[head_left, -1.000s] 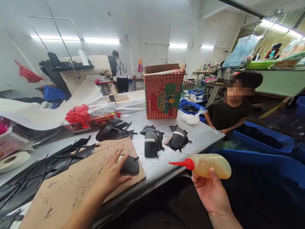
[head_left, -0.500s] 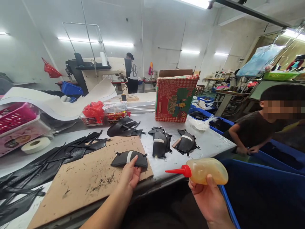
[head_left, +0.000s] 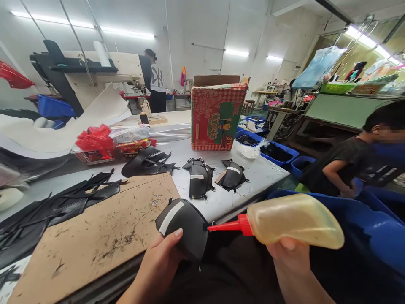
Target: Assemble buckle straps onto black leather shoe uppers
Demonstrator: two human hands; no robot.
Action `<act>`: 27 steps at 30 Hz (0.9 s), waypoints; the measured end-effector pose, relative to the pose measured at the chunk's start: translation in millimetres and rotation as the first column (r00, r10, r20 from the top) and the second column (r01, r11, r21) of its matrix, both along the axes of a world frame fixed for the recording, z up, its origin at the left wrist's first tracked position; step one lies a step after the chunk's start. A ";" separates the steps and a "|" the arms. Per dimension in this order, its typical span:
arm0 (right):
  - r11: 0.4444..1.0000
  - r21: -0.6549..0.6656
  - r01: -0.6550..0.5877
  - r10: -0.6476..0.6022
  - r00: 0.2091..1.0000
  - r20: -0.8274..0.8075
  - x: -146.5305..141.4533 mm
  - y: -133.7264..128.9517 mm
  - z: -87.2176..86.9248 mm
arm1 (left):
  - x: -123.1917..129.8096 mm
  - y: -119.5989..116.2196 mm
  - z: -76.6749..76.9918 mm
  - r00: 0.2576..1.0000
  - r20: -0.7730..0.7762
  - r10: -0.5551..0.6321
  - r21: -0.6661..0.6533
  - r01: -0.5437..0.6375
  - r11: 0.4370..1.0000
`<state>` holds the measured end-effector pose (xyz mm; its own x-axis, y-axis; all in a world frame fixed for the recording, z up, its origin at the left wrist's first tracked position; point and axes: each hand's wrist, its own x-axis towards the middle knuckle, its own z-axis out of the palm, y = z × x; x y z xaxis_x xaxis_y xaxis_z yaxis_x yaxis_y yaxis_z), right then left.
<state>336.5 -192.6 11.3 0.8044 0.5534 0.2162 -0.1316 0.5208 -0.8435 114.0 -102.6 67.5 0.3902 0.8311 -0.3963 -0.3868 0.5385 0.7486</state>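
Observation:
Pinched in my left hand [head_left: 166,253] is a curved black leather-like piece [head_left: 186,232] with a pale strip across it, raised over the front edge of the table; my thumb lies on its face. My right hand [head_left: 289,253] is closed around a translucent squeeze bottle [head_left: 294,219] of yellowish liquid, lying sideways. The bottle's red nozzle [head_left: 228,226] points left, its tip at the piece's right edge; whether they touch I cannot tell. Further back sit a stack of similar black pieces [head_left: 200,181] and another black piece [head_left: 232,175] with metal rings.
A cardboard sheet [head_left: 104,236] and black strap pieces [head_left: 63,207] cover the table's left. Behind stand a red printed carton [head_left: 215,118], a red plastic bag [head_left: 95,141] and a sewing machine [head_left: 104,69]. Blue bins [head_left: 373,228] and a person [head_left: 344,160] are at the right.
My left hand has lifted the black piece off the cardboard and turned it. My right hand has brought the bottle closer, its nozzle now at the piece's edge. The view has swung right.

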 end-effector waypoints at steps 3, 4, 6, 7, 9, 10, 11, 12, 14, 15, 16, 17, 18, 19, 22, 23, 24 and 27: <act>0.998 0.002 -0.055 0.055 0.997 0.051 2.6 -1.7 0.0 | 0.8 0.4 1.8 1.000 -0.007 -0.018 -0.008 0.018 1.000; 0.996 -0.001 -0.087 0.087 0.995 0.058 2.7 -1.6 0.9 | 1.4 0.7 2.1 1.000 -0.009 -0.017 -0.009 0.017 1.000; 0.991 -0.010 -0.136 0.136 0.990 0.042 2.9 -1.1 3.1 | 2.4 1.0 3.0 1.000 -0.012 -0.011 -0.005 0.010 1.000; 0.990 -0.012 -0.139 0.140 0.990 0.029 3.3 -0.8 3.9 | 2.6 0.9 3.5 1.000 -0.015 -0.008 -0.002 0.008 1.000; 0.992 -0.014 -0.129 0.129 0.991 0.019 5.0 -0.6 3.7 | 2.8 0.3 4.7 1.000 -0.020 -0.010 0.000 0.010 1.000; 0.992 -0.015 -0.125 0.125 0.992 0.021 6.4 -0.6 2.8 | 2.8 0.1 5.2 1.000 -0.020 -0.015 -0.001 0.015 1.000; 0.992 -0.015 -0.125 0.125 0.992 0.025 8.0 -0.7 1.4 | 2.9 -0.1 5.6 1.000 -0.019 -0.020 -0.003 0.020 1.000; 0.991 -0.016 -0.133 0.133 0.991 0.028 9.7 -0.8 0.0 | 3.0 -0.3 5.9 1.000 -0.018 -0.025 -0.007 0.024 1.000; 0.988 -0.012 -0.157 0.157 0.987 0.034 12.6 -0.7 -2.4 | 3.5 -0.5 6.1 1.000 -0.020 -0.024 -0.014 0.024 1.000; 0.986 -0.006 -0.166 0.166 0.985 0.039 13.6 -0.4 -2.9 | 3.8 -0.7 6.2 0.999 -0.024 -0.021 -0.015 0.021 1.000; 0.985 0.001 -0.174 0.173 0.984 0.045 14.0 0.2 -2.7 | 4.1 -0.9 6.3 0.999 -0.030 -0.021 -0.016 0.020 1.000; 0.983 0.013 -0.182 0.181 0.982 0.055 13.9 1.1 -1.7 | 4.3 -1.2 6.5 0.999 -0.036 -0.022 -0.017 0.022 1.000; 0.981 0.028 -0.190 0.188 0.980 0.067 13.2 2.2 0.1 | 4.5 -1.5 6.7 0.999 -0.038 -0.026 -0.018 0.025 1.000; 0.978 0.046 -0.203 0.199 0.977 0.081 12.0 3.6 2.5 | 4.6 -2.0 7.1 0.999 -0.037 -0.031 -0.020 0.030 0.999; 0.972 0.112 -0.207 0.194 0.974 0.118 5.8 8.4 12.0 | 4.3 -3.4 8.1 0.999 -0.031 -0.028 -0.042 0.027 0.999; 0.972 0.132 -0.196 0.179 0.975 0.130 3.4 10.0 15.4 | 4.2 -3.7 8.3 0.999 -0.030 -0.023 -0.049 0.022 0.999; 0.972 0.147 -0.185 0.164 0.976 0.141 1.2 11.3 18.8 | 4.1 -3.9 8.5 0.999 -0.032 -0.018 -0.054 0.016 0.998; 0.970 0.165 -0.177 0.146 0.972 0.182 -3.5 13.7 27.1 | 4.2 -3.8 9.1 1.000 -0.027 -0.001 -0.057 0.000 0.998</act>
<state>332.9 -178.9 38.4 0.6514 0.6127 0.4476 -0.0913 0.6489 -0.7554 118.2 -106.4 76.5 0.3790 0.8069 -0.4530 -0.3667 0.5804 0.7271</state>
